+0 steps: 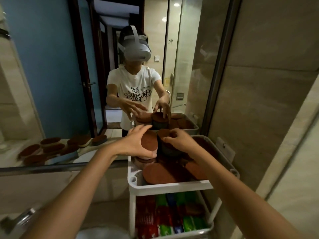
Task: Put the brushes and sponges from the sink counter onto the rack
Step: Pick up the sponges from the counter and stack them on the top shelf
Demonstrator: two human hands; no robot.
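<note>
On the rack's (133, 200) top tray (172, 186), the right hand (179, 141) pinches a dark, brown-topped brush (168, 150). The left hand (134, 144), fingers straight, touches an upright brown oval sponge (149, 142). Brown sponges (158, 173) fill the tray, with coloured packets (165, 219) below.

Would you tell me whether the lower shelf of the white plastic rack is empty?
No, the lower shelf of the white plastic rack holds red, green and blue pads.

Both arms reach over the rack (172, 186): left hand (136, 144) spread, fingers straight; right hand (181, 140) curled, pinching a sponge (168, 149).
</note>
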